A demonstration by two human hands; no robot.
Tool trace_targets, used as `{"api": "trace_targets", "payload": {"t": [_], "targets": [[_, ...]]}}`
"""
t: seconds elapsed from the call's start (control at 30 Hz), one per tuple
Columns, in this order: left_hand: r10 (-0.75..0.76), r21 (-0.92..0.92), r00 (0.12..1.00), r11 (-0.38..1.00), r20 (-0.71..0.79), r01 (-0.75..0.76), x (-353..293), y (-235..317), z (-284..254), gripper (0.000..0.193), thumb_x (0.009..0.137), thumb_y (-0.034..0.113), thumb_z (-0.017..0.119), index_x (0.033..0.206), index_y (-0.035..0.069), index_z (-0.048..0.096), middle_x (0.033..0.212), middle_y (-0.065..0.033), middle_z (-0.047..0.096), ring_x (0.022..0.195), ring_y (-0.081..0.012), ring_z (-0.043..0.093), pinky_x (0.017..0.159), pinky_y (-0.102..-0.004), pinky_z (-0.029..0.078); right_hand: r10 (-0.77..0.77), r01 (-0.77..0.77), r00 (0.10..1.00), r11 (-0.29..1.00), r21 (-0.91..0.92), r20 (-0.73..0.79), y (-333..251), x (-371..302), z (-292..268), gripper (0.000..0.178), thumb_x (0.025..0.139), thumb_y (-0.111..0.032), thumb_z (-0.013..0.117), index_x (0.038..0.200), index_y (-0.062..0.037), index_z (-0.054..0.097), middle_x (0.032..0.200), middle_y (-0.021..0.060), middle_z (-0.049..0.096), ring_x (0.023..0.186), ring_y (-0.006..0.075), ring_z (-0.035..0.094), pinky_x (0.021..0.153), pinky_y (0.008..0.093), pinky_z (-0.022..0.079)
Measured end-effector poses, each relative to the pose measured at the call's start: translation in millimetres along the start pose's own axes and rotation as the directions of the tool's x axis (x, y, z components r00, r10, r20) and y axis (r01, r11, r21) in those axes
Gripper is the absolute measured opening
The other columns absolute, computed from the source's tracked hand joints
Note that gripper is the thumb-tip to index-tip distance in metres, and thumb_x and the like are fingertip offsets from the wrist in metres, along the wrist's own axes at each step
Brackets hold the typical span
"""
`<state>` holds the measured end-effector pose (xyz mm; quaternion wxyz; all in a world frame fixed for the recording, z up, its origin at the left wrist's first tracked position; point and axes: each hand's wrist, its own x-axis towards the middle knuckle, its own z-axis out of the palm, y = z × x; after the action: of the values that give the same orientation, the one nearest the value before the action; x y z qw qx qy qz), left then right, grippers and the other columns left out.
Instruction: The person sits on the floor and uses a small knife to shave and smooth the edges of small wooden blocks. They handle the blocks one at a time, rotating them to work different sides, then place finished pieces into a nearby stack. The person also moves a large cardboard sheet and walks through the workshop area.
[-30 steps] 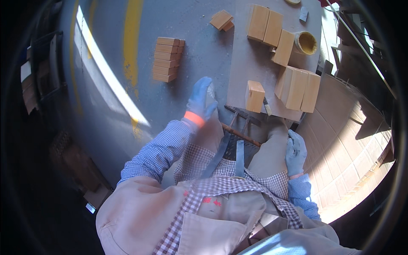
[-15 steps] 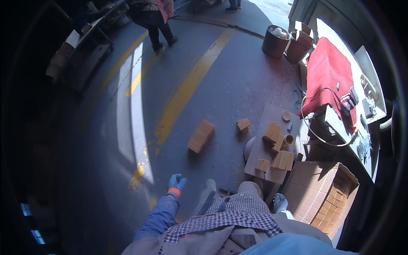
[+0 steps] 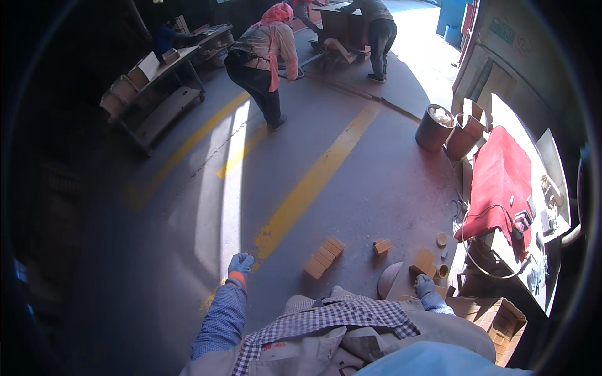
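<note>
My left hand [image 3: 240, 264], in a blue-grey glove with an orange cuff, hangs over the floor at the left. Its fingers are slightly bent and apart, with nothing in them. My right hand [image 3: 424, 286], gloved too, reaches to the low board beside me, right at the near side of some tan box-shaped blocks [image 3: 423, 261]. Its fingertips are too small and shaded to tell whether they grip anything. Next to them stands a small round tub [image 3: 442, 271]. A round tan lid [image 3: 442, 239] lies farther back on the board.
A row of tan blocks [image 3: 324, 257] and a smaller group [image 3: 382, 247] sit on the floor ahead. At my right are an open carton [image 3: 508, 313] and a table with red cloth [image 3: 498, 182]. Bins [image 3: 434, 128] stand beyond. A person in a pink headscarf [image 3: 263, 59] and others work farther off.
My view has tipped upward, showing more of the people ahead. My right hand has moved from beside the carton forward to the blocks on the board. My left hand stays out at the left.
</note>
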<state>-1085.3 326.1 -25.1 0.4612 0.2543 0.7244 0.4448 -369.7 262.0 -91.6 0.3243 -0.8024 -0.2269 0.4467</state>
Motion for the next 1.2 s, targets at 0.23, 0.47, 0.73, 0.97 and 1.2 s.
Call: {"api": "trace_targets", "payload": {"t": [0.23,0.47,0.73,0.97,1.2], "targets": [[-0.529,-0.07,0.846,0.849,-0.073,0.524,73,-43,-85,0.04,0.089,0.025,0.069,0.122,0.008,0.058,0.118,-0.0122,0.062,0.103,-0.0327,0.064,0.08,-0.0487,0.054,-0.343,0.316,0.926,0.932,0.176,0.155,-234,65,215,0.012,0.098,-0.009,0.06,0.104,-0.0029,0.069,0.083,0.0003,0.065,0.069,0.0081,0.058,0.063,0.0243,0.049],[-0.084,0.444,0.988,0.896,0.128,0.019,339,109,38,0.03,0.086,0.031,0.073,0.096,0.005,0.063,0.089,-0.0085,0.068,0.083,-0.0197,0.062,0.078,-0.0385,0.053,-0.294,0.293,0.954,0.868,-0.4,0.06,-206,-4,212,0.022,0.093,-0.024,0.063,0.109,-0.0101,0.069,0.097,0.0151,0.072,0.088,0.0333,0.069,0.079,0.0418,0.054],[0.392,0.213,0.624,0.706,0.676,-0.675,468,503,435,0.035,0.093,0.027,0.072,0.115,0.002,0.061,0.106,-0.0073,0.068,0.096,-0.0169,0.062,0.088,-0.0322,0.049,0.525,-0.497,0.831,0.849,0.179,-0.185,-124,59,127,0.02,0.099,-0.032,0.048,0.09,-0.0201,0.061,0.083,0.0009,0.064,0.068,0.02,0.061,0.056,0.0393,0.048],[0.644,-0.145,0.246,0.492,0.725,-0.859,633,647,773,0.038,0.095,0.02,0.071,0.128,0.004,0.058,0.123,-0.011,0.067,0.112,-0.021,0.063,0.094,-0.0341,0.051,0.501,-0.383,0.831,0.829,0.406,-0.239,-351,408,20,0.014,0.101,-0.025,0.05,0.093,-0.0179,0.059,0.076,0.0021,0.059,0.053,0.0156,0.054,0.041,0.0349,0.041],[-0.36,0.754,0.798,0.635,0.483,-0.169,756,508,781,0.045,0.091,0.044,0.072,0.112,0.005,0.065,0.107,-0.0077,0.069,0.094,-0.0181,0.064,0.085,-0.0363,0.052,-0.728,0.745,0.667,0.655,0.129,-0.16,-887,846,6,0.031,0.101,-0.017,0.061,0.126,0.0012,0.063,0.108,0.0043,0.069,0.094,0.0111,0.063,0.086,0.0249,0.051]]}}
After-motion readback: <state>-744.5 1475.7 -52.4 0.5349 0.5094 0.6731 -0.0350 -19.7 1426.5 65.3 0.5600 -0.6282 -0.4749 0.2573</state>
